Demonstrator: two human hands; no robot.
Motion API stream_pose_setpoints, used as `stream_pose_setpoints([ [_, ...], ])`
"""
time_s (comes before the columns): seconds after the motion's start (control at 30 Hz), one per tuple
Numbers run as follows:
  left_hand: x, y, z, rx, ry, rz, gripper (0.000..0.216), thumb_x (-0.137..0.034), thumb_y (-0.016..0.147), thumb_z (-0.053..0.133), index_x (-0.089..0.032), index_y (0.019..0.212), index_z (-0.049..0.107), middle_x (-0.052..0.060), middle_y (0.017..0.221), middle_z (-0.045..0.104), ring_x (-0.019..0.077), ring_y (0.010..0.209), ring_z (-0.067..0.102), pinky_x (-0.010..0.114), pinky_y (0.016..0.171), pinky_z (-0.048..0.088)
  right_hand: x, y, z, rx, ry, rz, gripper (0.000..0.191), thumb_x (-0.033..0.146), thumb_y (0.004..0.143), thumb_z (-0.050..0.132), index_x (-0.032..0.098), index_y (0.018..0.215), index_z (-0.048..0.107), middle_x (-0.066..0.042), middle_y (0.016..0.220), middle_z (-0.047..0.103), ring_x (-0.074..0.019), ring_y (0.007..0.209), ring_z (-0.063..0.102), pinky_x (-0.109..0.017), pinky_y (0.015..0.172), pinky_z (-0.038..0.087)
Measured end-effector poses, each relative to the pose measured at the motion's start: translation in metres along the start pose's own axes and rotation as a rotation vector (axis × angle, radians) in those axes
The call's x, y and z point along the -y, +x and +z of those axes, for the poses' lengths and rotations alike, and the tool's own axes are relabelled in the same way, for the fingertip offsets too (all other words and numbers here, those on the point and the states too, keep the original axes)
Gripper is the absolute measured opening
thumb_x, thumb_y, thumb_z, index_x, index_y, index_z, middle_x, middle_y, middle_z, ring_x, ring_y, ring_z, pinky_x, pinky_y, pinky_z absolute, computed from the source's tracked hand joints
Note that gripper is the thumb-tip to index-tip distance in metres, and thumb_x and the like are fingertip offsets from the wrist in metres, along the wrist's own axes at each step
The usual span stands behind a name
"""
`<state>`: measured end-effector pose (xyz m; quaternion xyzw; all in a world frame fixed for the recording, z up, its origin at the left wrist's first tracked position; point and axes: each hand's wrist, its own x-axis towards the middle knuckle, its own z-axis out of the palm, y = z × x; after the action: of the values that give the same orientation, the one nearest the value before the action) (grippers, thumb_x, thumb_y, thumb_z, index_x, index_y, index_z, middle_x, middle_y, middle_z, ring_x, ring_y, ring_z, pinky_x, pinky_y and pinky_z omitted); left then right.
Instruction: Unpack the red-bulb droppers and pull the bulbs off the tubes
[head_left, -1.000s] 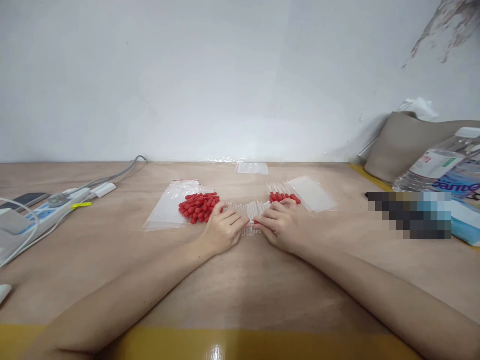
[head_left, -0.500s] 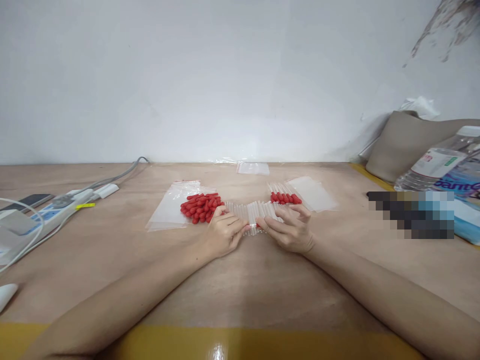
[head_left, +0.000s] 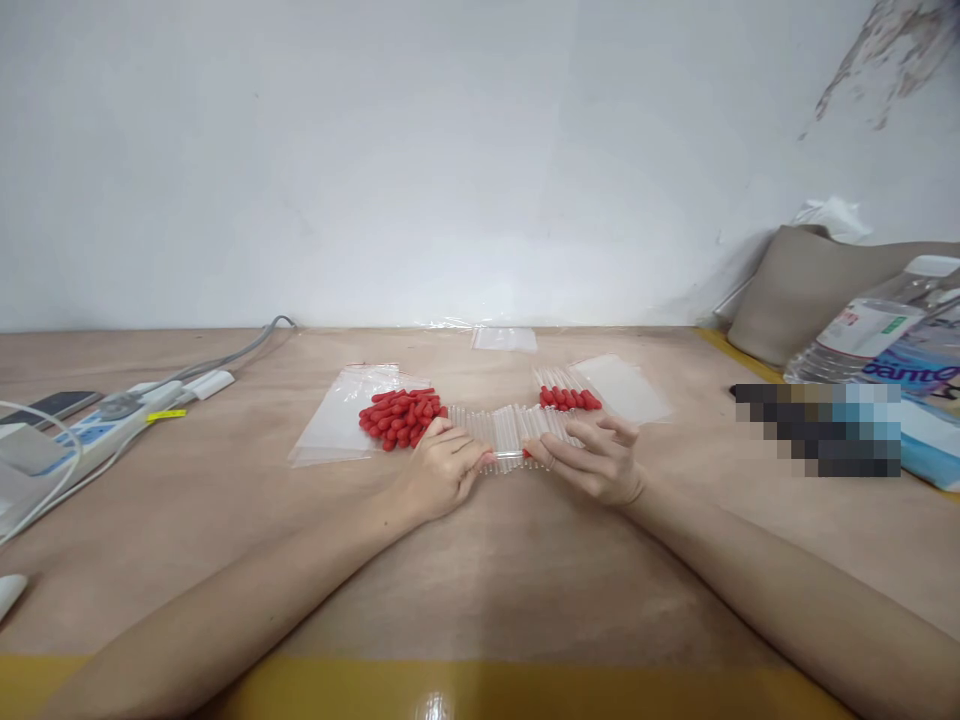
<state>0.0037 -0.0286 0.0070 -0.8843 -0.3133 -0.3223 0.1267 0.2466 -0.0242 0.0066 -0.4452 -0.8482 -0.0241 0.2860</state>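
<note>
My left hand (head_left: 448,468) pinches one end of a clear glass dropper tube (head_left: 508,455), which lies level between both hands. At the tube's other end, my right hand (head_left: 600,465) closes its thumb and forefinger on a small red rubber bulb (head_left: 527,454), its other fingers raised. Behind and beneath them lies a row of loose clear tubes (head_left: 510,428). Beside my left hand is a heap of red rubber bulbs (head_left: 401,418). Beyond my right hand, several droppers with red bulbs (head_left: 568,398) lie side by side, tips toward the wall.
Clear zip bags (head_left: 337,415) lie at the left, more bags (head_left: 619,388) at the right, and a small bag (head_left: 504,339) by the wall. A power strip (head_left: 97,430) with cables and a phone (head_left: 56,405) are far left. A plastic bottle (head_left: 862,325) stands right.
My right hand has shifted slightly right, and more of the tube and the red bulb at its end shows between the hands. The left hand has barely moved.
</note>
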Motion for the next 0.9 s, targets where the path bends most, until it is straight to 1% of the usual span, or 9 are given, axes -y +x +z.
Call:
stream_pose_setpoints([
  [0.1, 0.017, -0.004, -0.002, -0.036, 0.004, -0.166, 0.029, -0.024, 0.091, 0.036, -0.017, 0.074, 0.059, 0.001, 0.062, 0.06, 0.0135, 0.059, 0.052, 0.031, 0.066, 0.037, -0.021, 0.005, -0.011, -0.168, -0.069, 0.142, 0.018, 0.04, 0.082, 0.052, 0.034, 0.086, 0.069, 0.0, 0.084, 0.066, -0.0168, 0.08, 0.055, -0.035, 0.077, 0.033],
  [0.17, 0.028, -0.006, -0.002, -0.05, 0.005, -0.269, 0.026, -0.025, 0.091, 0.036, -0.018, 0.085, 0.061, 0.003, 0.073, 0.061, 0.015, 0.069, 0.056, 0.029, 0.068, 0.041, -0.038, 0.01, -0.02, -0.25, -0.047, 0.23, 0.023, 0.036, 0.082, 0.049, 0.025, 0.085, 0.069, -0.005, 0.084, 0.062, -0.0172, 0.079, 0.053, -0.032, 0.073, 0.037],
  [0.23, 0.035, -0.007, -0.001, -0.041, 0.009, -0.301, 0.025, -0.023, 0.09, 0.036, -0.019, 0.103, 0.057, 0.006, 0.086, 0.06, 0.0161, 0.079, 0.056, 0.028, 0.07, 0.043, -0.054, 0.016, -0.027, -0.153, -0.003, 0.32, 0.022, 0.032, 0.08, 0.049, 0.02, 0.081, 0.067, -0.005, 0.077, 0.059, -0.0167, 0.074, 0.053, -0.029, 0.067, 0.039],
  [0.33, 0.037, -0.008, 0.005, -0.002, 0.042, -0.274, 0.034, -0.014, 0.087, 0.035, -0.017, 0.117, 0.05, 0.008, 0.093, 0.053, 0.0164, 0.083, 0.053, 0.027, 0.07, 0.045, -0.066, 0.019, -0.031, 0.005, 0.008, 0.46, 0.015, 0.023, 0.072, 0.053, 0.017, 0.084, 0.061, -0.004, 0.077, 0.06, -0.0155, 0.069, 0.053, -0.027, 0.063, 0.04],
  [0.4, 0.036, -0.009, 0.007, -0.011, 0.06, -0.237, 0.036, -0.011, 0.084, 0.036, -0.015, 0.118, 0.049, 0.008, 0.09, 0.049, 0.0162, 0.081, 0.051, 0.027, 0.069, 0.046, -0.065, 0.018, -0.029, 0.055, 0.013, 0.507, 0.017, 0.019, 0.068, 0.054, 0.016, 0.084, 0.057, -0.004, 0.077, 0.061, -0.0141, 0.066, 0.054, -0.025, 0.062, 0.039],
  [0.47, 0.033, -0.009, 0.007, -0.042, 0.066, -0.192, 0.035, -0.009, 0.083, 0.037, -0.015, 0.114, 0.051, 0.006, 0.087, 0.048, 0.0154, 0.079, 0.051, 0.026, 0.068, 0.046, -0.06, 0.016, -0.023, 0.077, 0.026, 0.52, 0.011, 0.019, 0.066, 0.055, 0.018, 0.077, 0.054, -0.002, 0.072, 0.062, -0.013, 0.063, 0.053, -0.023, 0.059, 0.038],
  [0.53, 0.031, -0.008, 0.006, -0.062, 0.068, -0.149, 0.03, -0.008, 0.082, 0.038, -0.015, 0.107, 0.053, 0.005, 0.085, 0.049, 0.0148, 0.077, 0.051, 0.026, 0.068, 0.047, -0.054, 0.015, -0.018, 0.067, 0.03, 0.528, 0.005, 0.023, 0.067, 0.055, 0.019, 0.068, 0.051, -0.001, 0.067, 0.061, -0.0131, 0.062, 0.053, -0.023, 0.056, 0.037],
  [0.77, 0.026, -0.005, 0.005, -0.024, 0.188, 0.023, 0.018, -0.007, 0.084, 0.039, -0.015, 0.087, 0.054, 0.006, 0.084, 0.058, 0.0167, 0.078, 0.055, 0.028, 0.07, 0.048, -0.049, 0.019, -0.012, 0.091, 0.071, 0.526, 0.021, 0.031, 0.074, 0.049, 0.019, 0.058, 0.056, -0.001, 0.061, 0.061, -0.0146, 0.06, 0.056, -0.025, 0.059, 0.038],
  [0.9, 0.023, -0.007, 0.006, 0.017, 0.172, 0.07, 0.016, -0.012, 0.085, 0.04, -0.014, 0.087, 0.056, 0.007, 0.087, 0.059, 0.0171, 0.081, 0.056, 0.028, 0.071, 0.049, -0.061, 0.02, -0.014, -0.043, 0.058, 0.551, 0.019, 0.033, 0.074, 0.049, 0.019, 0.068, 0.061, -0.001, 0.068, 0.063, -0.0139, 0.062, 0.056, -0.025, 0.059, 0.038],
])
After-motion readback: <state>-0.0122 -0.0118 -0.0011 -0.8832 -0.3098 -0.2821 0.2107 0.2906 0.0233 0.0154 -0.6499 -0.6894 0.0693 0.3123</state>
